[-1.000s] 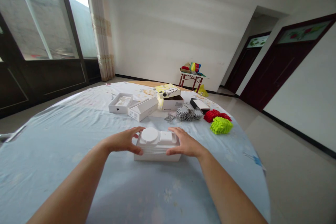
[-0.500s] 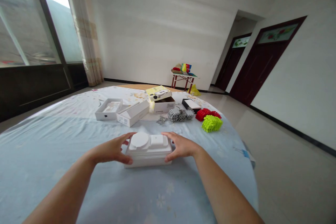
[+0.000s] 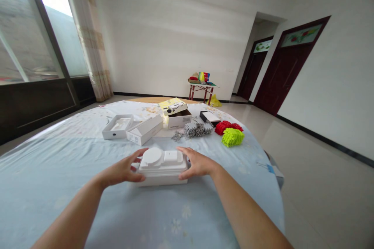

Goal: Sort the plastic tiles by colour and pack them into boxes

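A white moulded packaging tray sits in or on a white box near the front of the table. On its top are a round raised disc and a square white block that looks like a power adapter. My left hand is curved round the left end, with the thumb at the front side and the fingers behind. Gripping the opposite end, my right hand has its thumb at the front and its fingers at the back corner.
Behind lie an open white box, a long white box, a yellow-lidded box and a black box. Grey, red and lime-green knobbly bundles lie at the right. A patterned cloth covers the round table.
The view has shifted slightly, so everything sits a little further left. Both hands keep their places at the ends of the white tray, with little visible movement.
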Available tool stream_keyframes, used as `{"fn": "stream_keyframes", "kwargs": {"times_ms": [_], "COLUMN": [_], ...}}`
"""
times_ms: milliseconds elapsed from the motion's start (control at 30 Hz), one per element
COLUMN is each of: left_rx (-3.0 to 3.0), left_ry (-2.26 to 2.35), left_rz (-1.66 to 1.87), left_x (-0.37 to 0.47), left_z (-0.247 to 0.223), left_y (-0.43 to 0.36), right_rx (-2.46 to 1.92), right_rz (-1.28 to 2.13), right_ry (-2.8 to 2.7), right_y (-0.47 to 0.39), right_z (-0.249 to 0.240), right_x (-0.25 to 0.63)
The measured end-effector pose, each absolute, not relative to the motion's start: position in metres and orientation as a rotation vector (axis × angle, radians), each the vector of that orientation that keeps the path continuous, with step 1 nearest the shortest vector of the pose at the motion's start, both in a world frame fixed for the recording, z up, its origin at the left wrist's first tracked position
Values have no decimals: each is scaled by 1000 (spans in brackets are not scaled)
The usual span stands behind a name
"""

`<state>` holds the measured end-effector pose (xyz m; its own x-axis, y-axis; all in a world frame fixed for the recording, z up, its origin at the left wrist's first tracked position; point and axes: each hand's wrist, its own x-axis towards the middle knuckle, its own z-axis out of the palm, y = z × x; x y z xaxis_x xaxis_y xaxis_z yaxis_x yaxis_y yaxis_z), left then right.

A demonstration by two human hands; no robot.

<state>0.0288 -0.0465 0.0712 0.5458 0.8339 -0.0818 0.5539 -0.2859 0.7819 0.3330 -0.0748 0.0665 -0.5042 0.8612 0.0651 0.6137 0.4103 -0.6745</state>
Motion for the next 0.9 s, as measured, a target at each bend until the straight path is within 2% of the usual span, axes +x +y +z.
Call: {"fn": "stream_keyframes", "kwargs": {"times_ms": [333,900], "left_rx": [1925,1599], "left_ry": [1091,1249], "left_rz": [505,831], "left_x": [30,49], "left_z": [67,38], "left_y": [-48,-33], "right_rx": [-1250,-1398], "right_rz": [854,632], "right_ry": [-2288,-2010], "right_y": [-78,-78], "right_z": [64,53], "right_x": [337,372]}}
